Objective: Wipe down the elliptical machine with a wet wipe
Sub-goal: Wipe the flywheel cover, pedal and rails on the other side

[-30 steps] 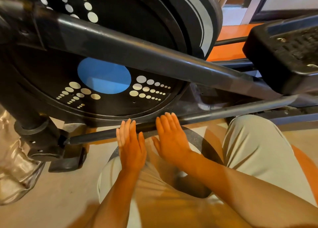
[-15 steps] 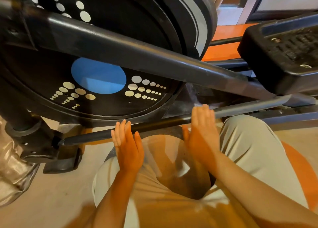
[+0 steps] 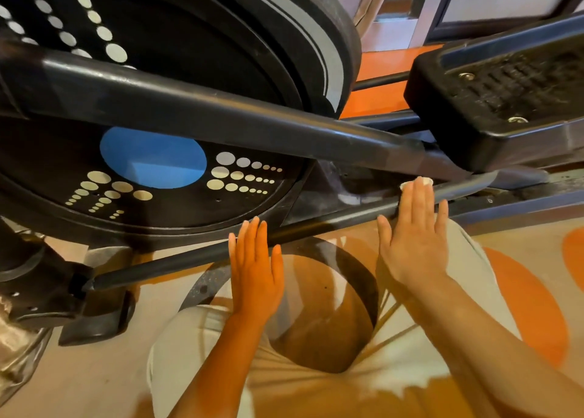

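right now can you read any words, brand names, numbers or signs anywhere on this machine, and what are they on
None: no words, brand names or numbers can be read anywhere in the head view.
The flywheel cover bears only a blue circle and rows of pale dots, no lettering.
The black pedal shows ridges and two screws, no label.
The lower rail under the right hand and left hand is unmarked.

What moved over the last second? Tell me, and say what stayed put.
The right hand slid rightward along the lower bar, flat over the wipe, toward the pedal. The left hand stayed flat against the bar; the wheel cover did not move.
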Tool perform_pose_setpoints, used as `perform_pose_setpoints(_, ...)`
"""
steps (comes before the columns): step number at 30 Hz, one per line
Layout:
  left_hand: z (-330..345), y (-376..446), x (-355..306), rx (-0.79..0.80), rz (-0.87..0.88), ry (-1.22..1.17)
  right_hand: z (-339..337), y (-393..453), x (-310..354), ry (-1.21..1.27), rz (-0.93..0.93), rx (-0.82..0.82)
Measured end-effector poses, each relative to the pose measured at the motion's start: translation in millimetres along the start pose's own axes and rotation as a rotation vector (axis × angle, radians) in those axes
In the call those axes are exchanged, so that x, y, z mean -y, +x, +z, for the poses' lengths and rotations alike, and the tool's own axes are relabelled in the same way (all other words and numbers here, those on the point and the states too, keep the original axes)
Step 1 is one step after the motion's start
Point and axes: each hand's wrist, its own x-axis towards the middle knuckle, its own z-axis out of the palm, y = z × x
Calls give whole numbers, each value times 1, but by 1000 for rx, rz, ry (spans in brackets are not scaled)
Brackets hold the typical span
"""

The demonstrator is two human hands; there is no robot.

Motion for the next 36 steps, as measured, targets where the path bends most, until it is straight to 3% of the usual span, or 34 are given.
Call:
perform_pose_setpoints(3, 9, 6, -17, 15, 81, 21, -2, 0, 14, 142, 14, 27)
perform_pose_setpoints(6, 12, 10, -29, 15, 111, 47, 5, -19, 45, 267, -236, 61)
perform_pose_setpoints(9, 13, 10, -33, -3, 84, 55, 20, -36, 56, 164, -470, 50)
perform_pose_setpoints(11, 13, 9, -33, -11, 64, 52, 19, -31, 45, 134, -534, 60)
perform_pose_setpoints(14, 14, 7, -32, -22, 63, 57, 6, -14, 13, 228, -385, 39)
perform_pose_setpoints(19, 18, 7, -34, -72, 60, 89, -7, 12, -52, 167, -69, -7)
perform_pose_setpoints(24, 19, 7, -35, -94, 65, 85, -15, 23, -32, 259, 93, -4)
perform_pose_setpoints(30, 15, 5, -34, -48, 69, 90, -3, -6, 18, 292, -346, 170)
perform_pose_setpoints(32, 13, 6, -34, -25, 64, 89, -8, 0, 6, 277, -370, 144)
perform_pose_setpoints(36, 11, 6, -34, 7, 46, 82, -18, 23, -41, 188, -237, 51)
